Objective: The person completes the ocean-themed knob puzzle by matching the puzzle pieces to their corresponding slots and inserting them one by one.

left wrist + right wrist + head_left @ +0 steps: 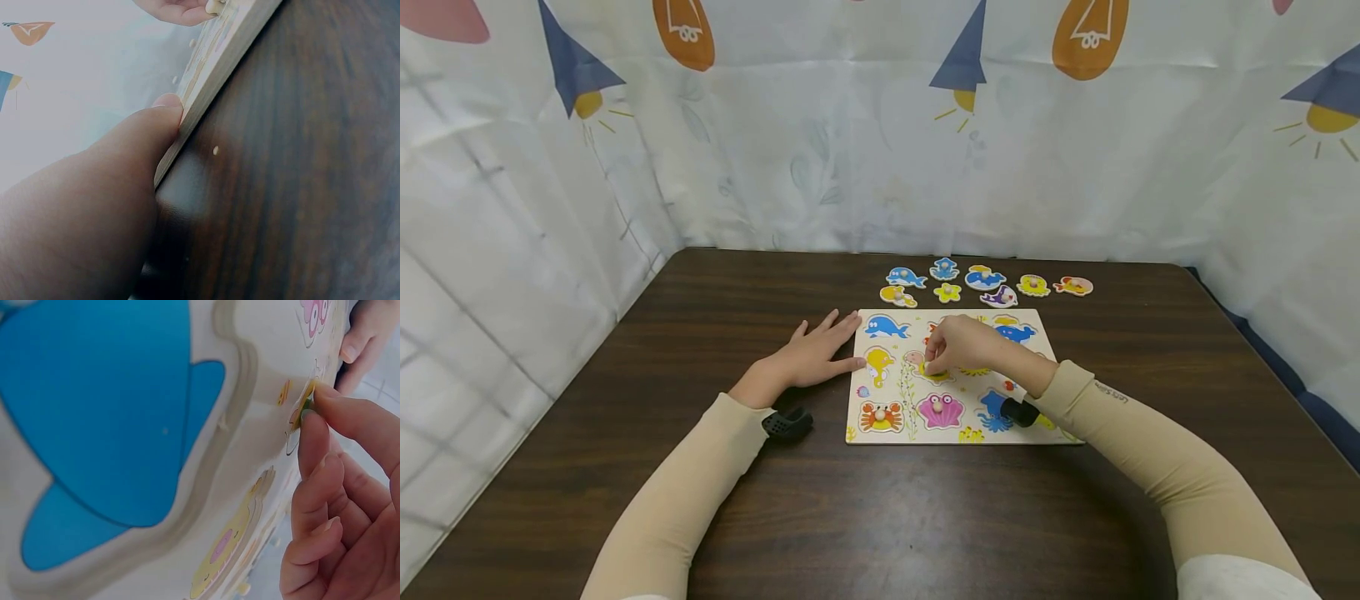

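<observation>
A wooden sea-animal puzzle board [891, 435] lies on the table. Over its middle, my right hand [964, 343] pinches a small yellow puzzle piece [304, 407] between thumb and fingertip, close above the board; the fingers hide much of the piece. My left hand [820, 350] lies spread at the board's left side, with its thumb [165, 122] against the edge. Knobbed crab [881, 417] and pink shell [940, 410] pieces sit in the board's near row. Printed on it are a blue whale [886, 326] and a yellow seahorse [878, 365].
Behind the board several loose knobbed pieces lie in two rough rows, among them a blue whale piece [906, 277], a yellow star [947, 292] and an orange fish [1073, 286]. The dark wooden table [880, 517] ends at a printed white curtain [865, 167].
</observation>
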### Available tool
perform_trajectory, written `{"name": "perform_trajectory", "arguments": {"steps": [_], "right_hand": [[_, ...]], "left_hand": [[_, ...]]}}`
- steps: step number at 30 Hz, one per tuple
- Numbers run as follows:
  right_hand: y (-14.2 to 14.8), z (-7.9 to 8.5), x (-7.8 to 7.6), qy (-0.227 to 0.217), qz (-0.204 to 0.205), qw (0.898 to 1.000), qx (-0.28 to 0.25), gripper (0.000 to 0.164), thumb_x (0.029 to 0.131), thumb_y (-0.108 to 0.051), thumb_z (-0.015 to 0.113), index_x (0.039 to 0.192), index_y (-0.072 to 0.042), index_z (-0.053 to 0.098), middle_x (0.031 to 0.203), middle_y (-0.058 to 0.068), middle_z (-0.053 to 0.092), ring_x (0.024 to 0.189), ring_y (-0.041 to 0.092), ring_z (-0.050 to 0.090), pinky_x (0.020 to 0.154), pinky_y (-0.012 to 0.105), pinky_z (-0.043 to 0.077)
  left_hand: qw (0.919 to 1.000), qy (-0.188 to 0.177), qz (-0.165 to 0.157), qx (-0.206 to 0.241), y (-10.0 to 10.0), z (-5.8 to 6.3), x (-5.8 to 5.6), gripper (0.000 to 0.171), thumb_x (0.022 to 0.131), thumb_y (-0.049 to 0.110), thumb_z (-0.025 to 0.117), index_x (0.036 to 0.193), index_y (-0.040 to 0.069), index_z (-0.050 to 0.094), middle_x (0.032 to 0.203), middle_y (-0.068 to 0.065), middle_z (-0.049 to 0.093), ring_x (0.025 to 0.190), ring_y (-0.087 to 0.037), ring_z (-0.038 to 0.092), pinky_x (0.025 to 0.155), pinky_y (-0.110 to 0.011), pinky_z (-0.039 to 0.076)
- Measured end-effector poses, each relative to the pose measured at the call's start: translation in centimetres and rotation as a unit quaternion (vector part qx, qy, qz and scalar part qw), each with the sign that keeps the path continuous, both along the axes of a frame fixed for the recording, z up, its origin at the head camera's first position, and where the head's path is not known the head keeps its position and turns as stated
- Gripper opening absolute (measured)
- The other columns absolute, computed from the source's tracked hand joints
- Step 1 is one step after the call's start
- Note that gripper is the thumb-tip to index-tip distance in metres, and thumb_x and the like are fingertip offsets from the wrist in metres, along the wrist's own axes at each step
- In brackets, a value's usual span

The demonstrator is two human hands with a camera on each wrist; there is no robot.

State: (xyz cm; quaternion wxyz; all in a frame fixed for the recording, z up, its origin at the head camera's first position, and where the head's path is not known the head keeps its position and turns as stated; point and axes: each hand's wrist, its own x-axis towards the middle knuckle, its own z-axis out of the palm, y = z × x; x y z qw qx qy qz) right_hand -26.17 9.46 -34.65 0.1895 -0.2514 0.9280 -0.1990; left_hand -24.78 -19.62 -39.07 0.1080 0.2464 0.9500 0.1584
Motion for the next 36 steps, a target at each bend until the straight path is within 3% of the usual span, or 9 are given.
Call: {"name": "perform_trajectory", "arguments": {"steps": [8, 16, 24, 36], "right_hand": [[0.6, 0.0, 0.2, 0.0, -0.003, 1.0, -0.008, 0.011, 0.089, -0.023, 0.083, 0.088, -0.013, 0.08, 0.08, -0.001, 0.065, 0.073, 0.016, 0.054, 0.064, 0.029, 0.043], [2.4, 0.6, 0.3, -0.012, 0.015, 0.999, -0.026, 0.014, 0.094, -0.018, 0.077, 0.106, -0.011, 0.08, 0.086, 0.0, 0.068, 0.074, 0.016, 0.058, 0.065, 0.029, 0.047], [6.0, 1.8, -0.4, 0.027, -0.017, 0.998, -0.059, 0.019, 0.096, -0.016, 0.075, 0.112, -0.006, 0.078, 0.085, 0.002, 0.068, 0.075, 0.019, 0.057, 0.066, 0.032, 0.047], [11.2, 2.0, -2.2, 0.093, -0.071, 0.99, -0.079, 0.022, 0.099, -0.016, 0.07, 0.116, -0.003, 0.076, 0.104, 0.009, 0.071, 0.087, 0.025, 0.059, 0.074, 0.037, 0.051]], "left_hand": [[1.0, -0.002, -0.001, 0.002, 0.4, 0.2, -0.2, 0.088, 0.102, 0.06, 0.051, 0.167, 0.017, 0.01, 0.171, -0.005, 0.011, 0.157, -0.032, 0.001, 0.116, -0.07, -0.002], [1.0, -0.007, -0.002, 0.002, 0.8, 0.2, -0.1, 0.088, 0.102, 0.061, 0.051, 0.167, 0.016, 0.011, 0.171, -0.005, 0.011, 0.157, -0.032, 0.001, 0.116, -0.07, -0.001], [1.0, -0.007, -0.003, 0.003, 0.8, 0.2, -0.3, 0.089, 0.102, 0.061, 0.051, 0.167, 0.016, 0.01, 0.171, -0.006, 0.01, 0.157, -0.033, 0.0, 0.116, -0.07, -0.002], [1.0, -0.009, 0.002, 0.001, 0.1, 0.0, 0.0, 0.09, 0.101, 0.063, 0.05, 0.167, 0.017, 0.01, 0.172, -0.004, 0.008, 0.157, -0.033, 0.0, 0.116, -0.071, -0.001]]}}
